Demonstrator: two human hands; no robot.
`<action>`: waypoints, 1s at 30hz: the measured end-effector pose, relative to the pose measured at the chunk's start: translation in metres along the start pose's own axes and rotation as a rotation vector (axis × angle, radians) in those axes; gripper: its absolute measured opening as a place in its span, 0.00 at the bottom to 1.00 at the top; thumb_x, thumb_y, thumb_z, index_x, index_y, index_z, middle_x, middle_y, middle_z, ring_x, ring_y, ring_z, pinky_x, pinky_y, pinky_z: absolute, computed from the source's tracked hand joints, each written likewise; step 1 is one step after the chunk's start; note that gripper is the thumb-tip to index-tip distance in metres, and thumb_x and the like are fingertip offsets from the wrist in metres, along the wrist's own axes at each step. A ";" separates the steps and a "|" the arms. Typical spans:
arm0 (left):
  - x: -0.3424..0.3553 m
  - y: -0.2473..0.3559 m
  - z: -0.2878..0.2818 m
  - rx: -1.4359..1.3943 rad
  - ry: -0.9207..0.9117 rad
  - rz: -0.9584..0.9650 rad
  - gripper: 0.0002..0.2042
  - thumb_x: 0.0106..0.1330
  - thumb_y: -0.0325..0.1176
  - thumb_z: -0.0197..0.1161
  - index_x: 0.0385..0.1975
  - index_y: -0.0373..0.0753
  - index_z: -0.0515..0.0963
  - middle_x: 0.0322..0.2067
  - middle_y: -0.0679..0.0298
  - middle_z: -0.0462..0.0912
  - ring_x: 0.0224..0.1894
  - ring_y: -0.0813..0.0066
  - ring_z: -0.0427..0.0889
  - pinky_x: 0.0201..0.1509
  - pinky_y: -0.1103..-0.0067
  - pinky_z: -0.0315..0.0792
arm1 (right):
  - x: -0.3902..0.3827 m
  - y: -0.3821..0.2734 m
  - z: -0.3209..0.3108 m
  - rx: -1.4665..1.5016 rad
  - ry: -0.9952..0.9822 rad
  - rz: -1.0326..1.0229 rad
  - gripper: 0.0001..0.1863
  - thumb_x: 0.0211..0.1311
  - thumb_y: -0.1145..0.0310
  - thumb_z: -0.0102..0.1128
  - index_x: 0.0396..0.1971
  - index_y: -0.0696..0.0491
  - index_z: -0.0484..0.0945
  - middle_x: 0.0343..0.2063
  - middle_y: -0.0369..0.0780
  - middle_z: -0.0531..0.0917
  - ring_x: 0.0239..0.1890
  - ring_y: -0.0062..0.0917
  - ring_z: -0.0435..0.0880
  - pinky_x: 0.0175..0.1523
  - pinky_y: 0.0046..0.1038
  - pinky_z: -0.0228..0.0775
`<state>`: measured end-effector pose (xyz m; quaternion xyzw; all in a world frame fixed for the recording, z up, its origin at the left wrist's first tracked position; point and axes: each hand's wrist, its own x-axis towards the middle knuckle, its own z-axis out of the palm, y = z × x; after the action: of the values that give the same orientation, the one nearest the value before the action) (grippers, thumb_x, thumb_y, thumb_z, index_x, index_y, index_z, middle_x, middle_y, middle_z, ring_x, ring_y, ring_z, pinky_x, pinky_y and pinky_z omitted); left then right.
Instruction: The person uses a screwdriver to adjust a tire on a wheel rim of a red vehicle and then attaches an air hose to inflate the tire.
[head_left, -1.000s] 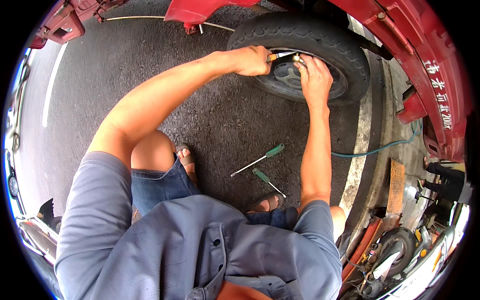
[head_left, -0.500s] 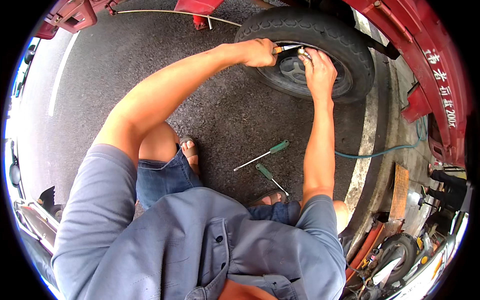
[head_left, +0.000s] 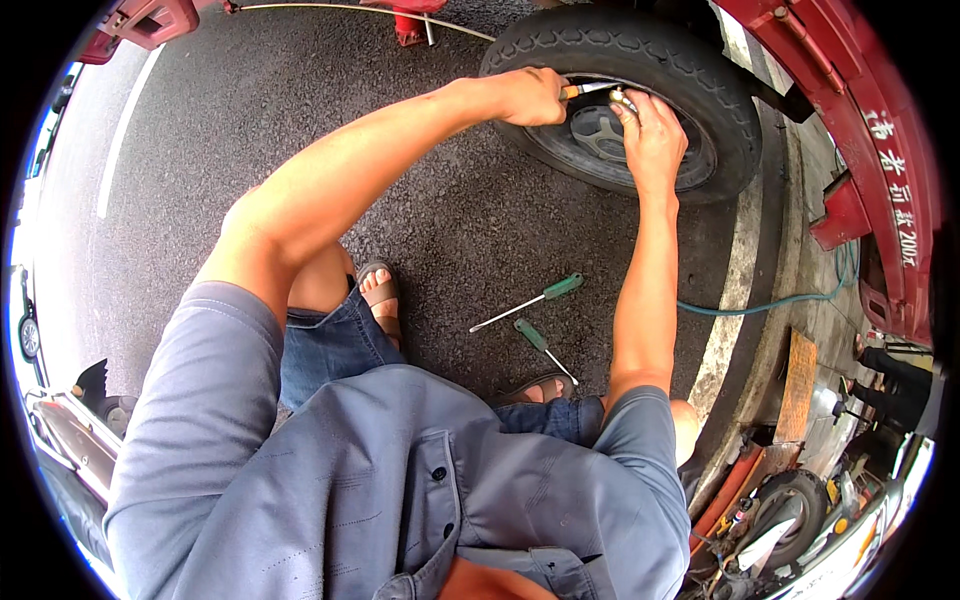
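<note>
Up at the wheel, my left hand (head_left: pixel 533 97) is closed round the orange handle of a screwdriver (head_left: pixel 590 89). Its metal blade points right, toward a small shiny brass-coloured metal fitting (head_left: pixel 622 98). My right hand (head_left: pixel 655 135) pinches that fitting between thumb and fingers; its exact kind is hard to make out. Both hands are over the rim (head_left: pixel 610 170) of a black tyre (head_left: pixel 610 40) leaning tilted beneath the red vehicle. Whether the blade touches the fitting, I cannot tell.
Two green-handled screwdrivers (head_left: pixel 563 286) lie on the asphalt between my sandalled feet. A blue hose (head_left: pixel 760 309) runs right past a white line. Red bodywork (head_left: pixel 880 190) curves above the kerb. A wooden board (head_left: pixel 796 385), another tyre (head_left: pixel 795 540) and clutter stand at lower right.
The whole view has shifted slightly, so the wheel and both hands appear a little further right. Each hand keeps its hold on the screwdriver and the fitting, close together at the rim.
</note>
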<state>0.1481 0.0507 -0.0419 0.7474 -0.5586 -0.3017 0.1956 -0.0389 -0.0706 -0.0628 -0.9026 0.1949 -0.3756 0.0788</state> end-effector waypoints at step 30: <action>-0.006 0.008 -0.005 0.010 -0.011 -0.007 0.12 0.59 0.36 0.56 0.35 0.34 0.76 0.30 0.51 0.82 0.38 0.56 0.82 0.44 0.64 0.70 | 0.001 0.001 0.000 0.010 -0.008 0.012 0.11 0.54 0.67 0.69 0.37 0.51 0.82 0.34 0.40 0.85 0.38 0.39 0.83 0.43 0.37 0.75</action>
<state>0.1447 0.0536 -0.0324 0.7485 -0.5587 -0.3039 0.1877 -0.0386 -0.0716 -0.0619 -0.9027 0.1980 -0.3723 0.0862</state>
